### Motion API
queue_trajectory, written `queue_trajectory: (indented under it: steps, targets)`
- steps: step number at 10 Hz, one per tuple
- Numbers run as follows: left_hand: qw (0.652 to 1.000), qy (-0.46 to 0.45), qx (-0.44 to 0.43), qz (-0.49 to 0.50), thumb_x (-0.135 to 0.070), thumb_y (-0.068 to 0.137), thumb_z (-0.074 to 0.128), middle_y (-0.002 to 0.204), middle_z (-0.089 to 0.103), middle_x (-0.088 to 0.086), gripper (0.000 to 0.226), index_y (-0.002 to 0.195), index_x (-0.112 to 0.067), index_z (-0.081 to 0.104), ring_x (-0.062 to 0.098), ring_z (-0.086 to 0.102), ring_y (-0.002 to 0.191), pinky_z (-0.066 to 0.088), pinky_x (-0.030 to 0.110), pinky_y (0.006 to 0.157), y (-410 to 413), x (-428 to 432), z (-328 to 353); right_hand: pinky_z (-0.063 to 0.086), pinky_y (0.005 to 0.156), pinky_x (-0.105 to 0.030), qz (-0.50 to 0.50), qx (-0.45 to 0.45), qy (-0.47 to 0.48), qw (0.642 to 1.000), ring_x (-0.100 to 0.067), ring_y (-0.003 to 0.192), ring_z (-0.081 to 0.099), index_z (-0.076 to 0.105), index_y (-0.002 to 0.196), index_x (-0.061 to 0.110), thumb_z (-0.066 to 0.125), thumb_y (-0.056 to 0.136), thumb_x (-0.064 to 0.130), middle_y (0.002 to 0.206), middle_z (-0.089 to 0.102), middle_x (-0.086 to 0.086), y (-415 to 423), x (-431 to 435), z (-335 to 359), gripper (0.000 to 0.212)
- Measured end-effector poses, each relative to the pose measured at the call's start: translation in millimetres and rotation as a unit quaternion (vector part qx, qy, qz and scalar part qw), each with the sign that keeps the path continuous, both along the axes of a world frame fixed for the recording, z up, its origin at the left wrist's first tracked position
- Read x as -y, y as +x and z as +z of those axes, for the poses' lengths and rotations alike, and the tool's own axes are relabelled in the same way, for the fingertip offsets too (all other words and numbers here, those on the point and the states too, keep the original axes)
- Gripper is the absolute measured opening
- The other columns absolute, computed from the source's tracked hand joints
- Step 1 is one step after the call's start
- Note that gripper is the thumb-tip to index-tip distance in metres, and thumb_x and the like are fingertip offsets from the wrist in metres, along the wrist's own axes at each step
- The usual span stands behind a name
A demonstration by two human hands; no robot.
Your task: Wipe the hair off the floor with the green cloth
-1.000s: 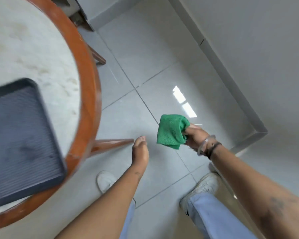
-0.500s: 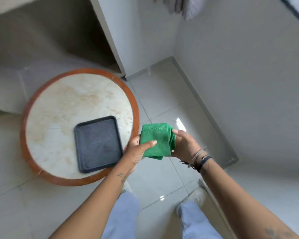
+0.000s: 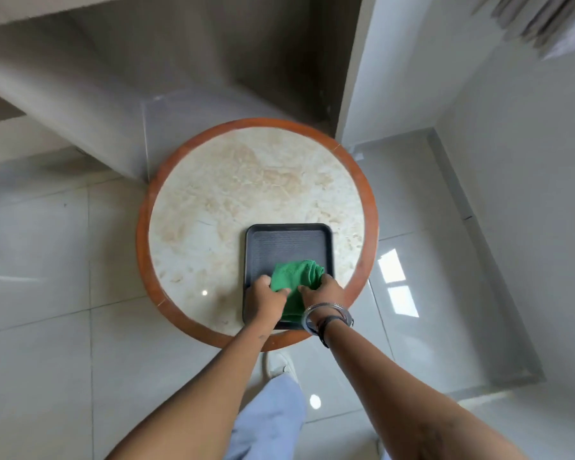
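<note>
Green microfibre cloth lies bunched in the dark rectangular plastic tray on the round marble-topped counter. Left hand and right hand each hold it in a closed grip.

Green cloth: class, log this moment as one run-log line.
green cloth over black tray | left hand, right hand both hold it | round table

No text, label, brand, number or sign can be read anywhere.
</note>
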State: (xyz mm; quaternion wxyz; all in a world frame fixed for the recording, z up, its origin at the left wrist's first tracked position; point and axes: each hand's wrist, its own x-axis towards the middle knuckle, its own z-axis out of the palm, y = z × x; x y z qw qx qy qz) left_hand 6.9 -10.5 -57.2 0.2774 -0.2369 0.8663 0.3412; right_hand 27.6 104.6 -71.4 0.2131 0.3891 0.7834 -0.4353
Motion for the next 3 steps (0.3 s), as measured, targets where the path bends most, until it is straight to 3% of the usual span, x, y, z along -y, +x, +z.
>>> queue_trajectory:
  steps: [1, 2, 3]
  targets:
    - [0.997, -0.056, 0.035, -0.038, -0.028, 0.074, 0.075, 0.091, 0.074, 0.01, 0.022, 0.087, -0.012, 0.068, 0.032, 0.069, 0.082, 0.057, 0.036, 0.069, -1, -1, -18, 0.052, 0.079, -0.037, 0.096, 0.043, 0.099, 0.989, -0.031, 0.095, 0.064, 0.06, 0.104, 0.011, 0.067, 0.083, 0.029, 0.109, 0.062, -0.01, 1, 7, -11, 0.028]
    - [0.99, -0.133, 0.017, -0.051, -0.027, 0.076, 0.071, 0.106, 0.069, 0.011, 0.029, 0.1, -0.012, 0.062, 0.034, 0.066, 0.096, 0.056, 0.041, 0.075, -2, -10, -11, 0.052, 0.076, -0.04, 0.13, 0.037, 0.212, 0.968, -0.032, 0.099, 0.06, 0.053, 0.104, 0.011, 0.067, 0.082, 0.032, 0.112, 0.057, -0.01, 1, 0, 6, 0.033]
    - [0.981, -0.163, -0.037, -0.097, -0.034, 0.083, 0.066, 0.112, 0.065, 0.013, 0.034, 0.106, -0.01, 0.058, 0.036, 0.063, 0.101, 0.053, 0.043, 0.078, -1, -11, 13, 0.049, 0.069, -0.036, 0.033, 0.011, 0.165, 0.986, -0.034, 0.089, 0.062, 0.057, 0.098, 0.01, 0.063, 0.084, 0.023, 0.108, 0.061, -0.012, 9, -16, 36, 0.021]
